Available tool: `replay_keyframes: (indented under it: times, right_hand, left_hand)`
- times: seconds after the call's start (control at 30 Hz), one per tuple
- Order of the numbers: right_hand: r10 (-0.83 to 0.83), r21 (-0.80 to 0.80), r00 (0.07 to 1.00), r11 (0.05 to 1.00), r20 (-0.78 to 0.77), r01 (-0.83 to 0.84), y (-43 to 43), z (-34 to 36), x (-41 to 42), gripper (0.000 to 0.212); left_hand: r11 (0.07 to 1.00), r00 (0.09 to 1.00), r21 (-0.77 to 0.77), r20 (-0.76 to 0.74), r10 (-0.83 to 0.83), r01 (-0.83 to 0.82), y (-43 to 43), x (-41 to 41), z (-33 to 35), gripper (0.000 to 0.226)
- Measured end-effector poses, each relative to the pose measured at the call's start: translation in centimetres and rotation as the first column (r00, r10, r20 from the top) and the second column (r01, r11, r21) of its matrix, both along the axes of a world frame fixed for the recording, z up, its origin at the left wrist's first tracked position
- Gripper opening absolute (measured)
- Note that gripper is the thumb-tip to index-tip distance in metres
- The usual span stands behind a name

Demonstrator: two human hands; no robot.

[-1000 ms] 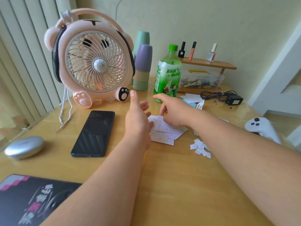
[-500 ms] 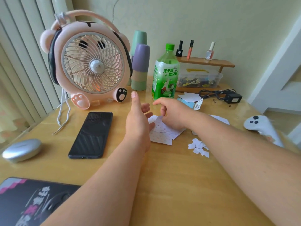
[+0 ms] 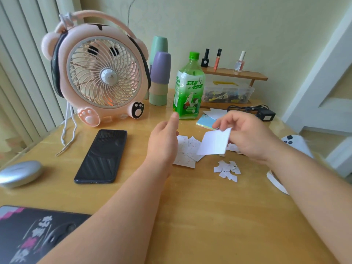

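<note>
The wooden desk (image 3: 209, 216) carries a pink fan (image 3: 101, 73). The left hand (image 3: 163, 143) hovers relaxed and empty, thumb raised, over printed sheets (image 3: 185, 159). The right hand (image 3: 249, 138) pinches a white paper slip (image 3: 214, 142) just above them, near small scraps (image 3: 227, 169).

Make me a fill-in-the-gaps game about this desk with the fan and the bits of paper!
1. The right hand pinches a piece of paper coloured ____.
2. The fan shaped like an animal is ____.
3. The bottle has a ____ cap.
4. Flat on the table, left of the left hand, lies a black ____.
Missing words: white; pink; green; phone.
</note>
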State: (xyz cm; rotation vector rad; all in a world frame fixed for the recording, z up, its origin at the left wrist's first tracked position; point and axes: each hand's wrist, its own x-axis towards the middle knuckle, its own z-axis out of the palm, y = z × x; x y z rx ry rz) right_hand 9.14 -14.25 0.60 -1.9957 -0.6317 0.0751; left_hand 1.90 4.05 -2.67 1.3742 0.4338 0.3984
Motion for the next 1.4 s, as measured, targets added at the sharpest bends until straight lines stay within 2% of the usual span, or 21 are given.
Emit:
replay_keyframes:
  times: [0.07, 0.13, 0.2, 0.27, 0.33, 0.37, 0.43, 0.53, 0.67, 0.87, 0.97, 1.07, 1.2, 1.3, 1.4]
  right_hand:
    - [0.102, 0.259, 0.98, 0.964, -0.172, -0.055, -1.8, 0.4, -1.9, 0.033]
    - [0.2, 0.419, 0.946, 0.905, -0.254, -0.079, -3.4, 0.3, -3.6, 0.029]
    - [0.258, 0.492, 0.922, 0.866, -0.288, -0.089, -4.9, -0.3, -4.9, 0.029]
    - [0.326, 0.538, 0.903, 0.832, -0.28, -0.134, -5.9, -1.0, -5.8, 0.033]
    - [0.354, 0.533, 0.904, 0.826, -0.24, -0.182, -6.4, -1.4, -6.2, 0.028]
    - [0.337, 0.511, 0.915, 0.839, -0.22, -0.186, -6.5, -1.6, -6.4, 0.023]
    - [0.241, 0.414, 0.962, 0.895, -0.132, -0.167, -6.7, -1.9, -6.5, 0.014]
    - [0.068, 0.283, 0.998, 0.957, -0.017, -0.06, -6.3, -2.6, -6.5, 0.014]
    - [-0.048, 0.267, 0.991, 0.96, -0.125, 0.08, -6.0, -3.1, -6.3, 0.033]
    - [-0.23, 0.256, 0.953, 0.926, -0.198, 0.277, -5.6, -2.8, -6.6, 0.052]
    - [-0.289, 0.271, 0.926, 0.896, -0.242, 0.351, -5.5, -2.4, -6.8, 0.057]
    - [-0.276, 0.319, 0.897, 0.864, -0.345, 0.389, -5.4, -2.4, -6.7, 0.044]
    - [-0.155, 0.37, 0.909, 0.877, -0.387, 0.307, -5.2, -2.7, -6.7, 0.016]
    - [-0.115, 0.388, 0.956, 0.896, -0.271, 0.218, -5.5, -2.8, -6.6, 0.015]
    - [0.09, 0.376, 0.95, 0.926, -0.3, 0.031, -6.7, -1.9, -6.2, 0.016]
  left_hand:
    - [0.997, 0.999, 0.07, -0.007, -0.036, 0.037, -0.4, -0.1, 0.1, 0.017]
    - [0.995, 0.995, 0.032, 0.011, -0.095, 0.095, -1.3, -0.6, 0.3, 0.009]
    - [0.954, 0.967, -0.16, 0.075, -0.244, 0.254, -2.6, -1.2, 0.5, 0.015]
    - [0.847, 0.904, -0.314, 0.149, -0.401, 0.428, -4.0, -2.0, 0.4, 0.03]
    - [0.78, 0.853, -0.345, 0.191, -0.487, 0.522, -5.2, -2.5, -0.1, 0.043]
    - [0.774, 0.843, -0.333, 0.201, -0.499, 0.538, -5.5, -2.6, -0.5, 0.045]
    - [0.803, 0.847, -0.272, 0.199, -0.492, 0.53, -6.0, -2.8, -1.0, 0.046]
    - [0.863, 0.866, -0.113, 0.155, -0.474, 0.493, -5.9, -2.7, -1.5, 0.045]
    - [0.899, 0.892, 0.026, 0.121, -0.437, 0.437, -5.9, -2.8, -1.7, 0.04]
    - [0.913, 0.918, 0.197, 0.102, -0.383, 0.358, -6.5, -3.7, -1.0, 0.047]
    - [0.92, 0.922, 0.188, 0.119, -0.369, 0.344, -6.6, -3.9, -0.9, 0.048]
    - [0.948, 0.931, 0.115, 0.188, -0.314, 0.297, -6.5, -3.8, -0.8, 0.048]
    - [0.971, 0.936, 0.09, 0.258, -0.238, 0.222, -6.4, -3.9, -0.5, 0.045]
    - [0.94, 0.912, 0.031, 0.235, -0.336, 0.338, -6.7, -4.2, -0.3, 0.051]
    - [0.886, 0.882, -0.161, 0.275, -0.383, 0.435, -6.8, -4.2, 0.1, 0.045]
